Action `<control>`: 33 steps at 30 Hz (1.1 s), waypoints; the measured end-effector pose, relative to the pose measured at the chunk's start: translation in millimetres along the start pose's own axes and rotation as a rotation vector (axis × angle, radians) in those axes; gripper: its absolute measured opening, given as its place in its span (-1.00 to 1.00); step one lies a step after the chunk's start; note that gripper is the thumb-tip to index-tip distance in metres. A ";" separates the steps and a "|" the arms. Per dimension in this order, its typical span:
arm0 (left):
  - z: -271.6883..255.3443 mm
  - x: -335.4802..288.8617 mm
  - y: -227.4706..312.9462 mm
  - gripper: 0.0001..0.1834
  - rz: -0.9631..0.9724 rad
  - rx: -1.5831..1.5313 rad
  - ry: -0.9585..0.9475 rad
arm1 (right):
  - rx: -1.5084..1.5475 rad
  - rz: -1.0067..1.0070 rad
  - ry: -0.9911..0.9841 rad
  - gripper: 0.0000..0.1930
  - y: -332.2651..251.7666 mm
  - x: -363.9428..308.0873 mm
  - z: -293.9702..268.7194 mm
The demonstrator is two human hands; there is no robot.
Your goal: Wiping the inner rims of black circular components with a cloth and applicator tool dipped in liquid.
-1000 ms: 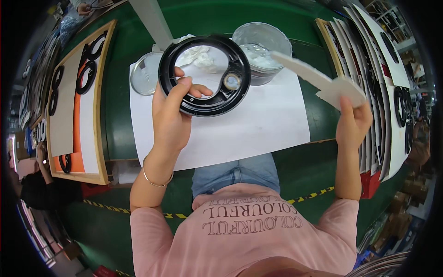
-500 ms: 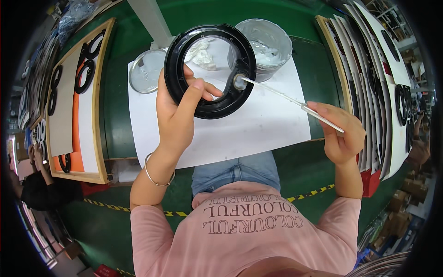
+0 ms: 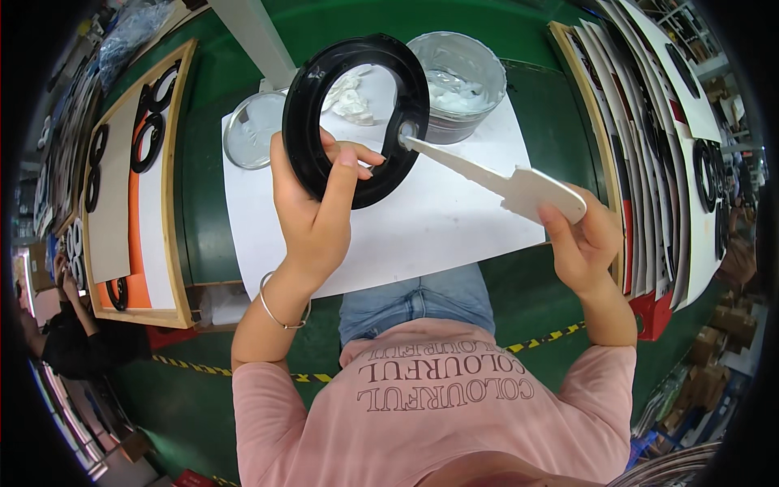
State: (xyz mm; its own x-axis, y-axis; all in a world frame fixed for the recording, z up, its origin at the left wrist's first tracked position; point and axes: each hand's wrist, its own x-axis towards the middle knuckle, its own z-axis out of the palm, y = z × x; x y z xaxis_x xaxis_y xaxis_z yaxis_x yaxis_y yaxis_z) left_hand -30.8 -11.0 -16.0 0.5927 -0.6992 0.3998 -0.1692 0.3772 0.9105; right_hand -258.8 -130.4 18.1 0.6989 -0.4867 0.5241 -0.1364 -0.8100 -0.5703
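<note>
My left hand (image 3: pixel 318 199) grips a black ring-shaped plastic part (image 3: pixel 375 191) by its lower left side, raised and tilted above the white paper (image 3: pixel 422 219). A small round hole in the ring's right side has whitish paste in it. My right hand (image 3: pixel 586 239) pinches the broad end of a white flat spatula (image 3: pixel 540 195). Its narrow tip touches the ring at that hole. Behind the ring stands an open tub (image 3: pixel 462 122) of pale grey paste. A round clear lid (image 3: pixel 253 134) and a crumpled white cloth (image 3: pixel 353 105) lie on the paper.
At the left a wood-framed tray (image 3: pixel 187 243) leans with black rings on boards. On the right stands a row of upright boards (image 3: pixel 649 178) in a wooden frame. A grey post (image 3: pixel 258 40) rises behind the lid. Another person's arm (image 3: pixel 75 300) shows far left.
The ring has tilted and shifted slightly left in my left hand. My right hand has turned the spatula from edge-on to flat side showing, its tip still at the hole.
</note>
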 end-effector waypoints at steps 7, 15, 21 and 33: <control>1.2 -2.1 -4.6 -0.84 0.062 0.073 -0.049 | 0.605 0.518 0.114 -0.71 13.3 -9.1 25.3; -5.0 -0.1 -6.1 -0.85 0.049 0.086 -0.044 | 1.070 0.858 0.153 -0.64 28.5 4.8 27.6; -10.3 4.1 -1.4 -0.86 -0.221 -0.320 0.110 | 0.385 0.414 0.437 -0.74 68.5 18.2 18.4; -21.3 16.6 -0.1 -0.80 -0.285 -0.533 0.139 | -0.586 -0.530 -0.053 -0.83 78.4 -2.7 -34.8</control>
State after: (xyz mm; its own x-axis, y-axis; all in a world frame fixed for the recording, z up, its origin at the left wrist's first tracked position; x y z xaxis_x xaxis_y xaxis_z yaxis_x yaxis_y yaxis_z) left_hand -4.2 -9.8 -11.7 0.6600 -0.7448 0.0988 0.4058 0.4640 0.7874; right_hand -295.8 -204.0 -6.1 0.8049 0.0162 0.5932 -0.1132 -0.9771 0.1803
